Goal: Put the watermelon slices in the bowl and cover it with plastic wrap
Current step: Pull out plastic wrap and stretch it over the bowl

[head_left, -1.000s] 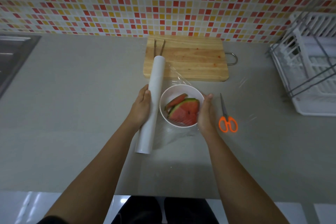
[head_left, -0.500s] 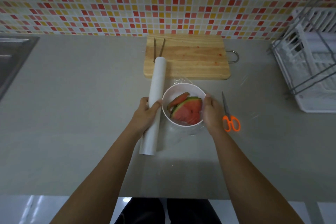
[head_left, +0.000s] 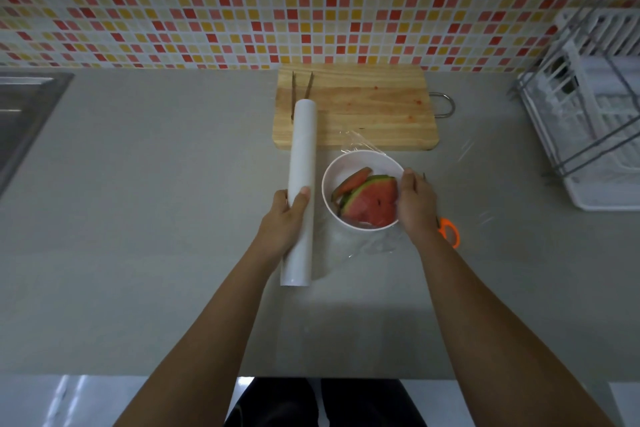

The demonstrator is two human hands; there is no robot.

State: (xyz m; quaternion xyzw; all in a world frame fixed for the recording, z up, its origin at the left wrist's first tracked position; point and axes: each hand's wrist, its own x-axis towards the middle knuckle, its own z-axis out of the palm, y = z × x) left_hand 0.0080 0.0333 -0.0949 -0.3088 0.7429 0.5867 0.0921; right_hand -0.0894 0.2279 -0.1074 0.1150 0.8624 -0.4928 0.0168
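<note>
A white bowl (head_left: 349, 163) stands on the grey counter with watermelon slices (head_left: 372, 201) inside. Clear plastic wrap (head_left: 360, 140) lies over and around the bowl, with loose film on the counter at its near side. My left hand (head_left: 285, 218) is closed around a long white plastic wrap roll (head_left: 303, 163) just left of the bowl; the roll's far end overlaps the cutting board. My right hand (head_left: 417, 206) presses against the bowl's right side, fingers curled on the rim and film.
A wooden cutting board (head_left: 363, 111) with tongs (head_left: 300, 88) lies behind the bowl. Orange-handled scissors (head_left: 450, 230) sit right of my right hand, partly hidden. A white dish rack (head_left: 595, 114) stands at the right, a steel sink (head_left: 24, 114) at the far left.
My left hand has wrapped its thumb over the roll and taken hold of it. My right hand has shifted a little up the bowl's right side.
</note>
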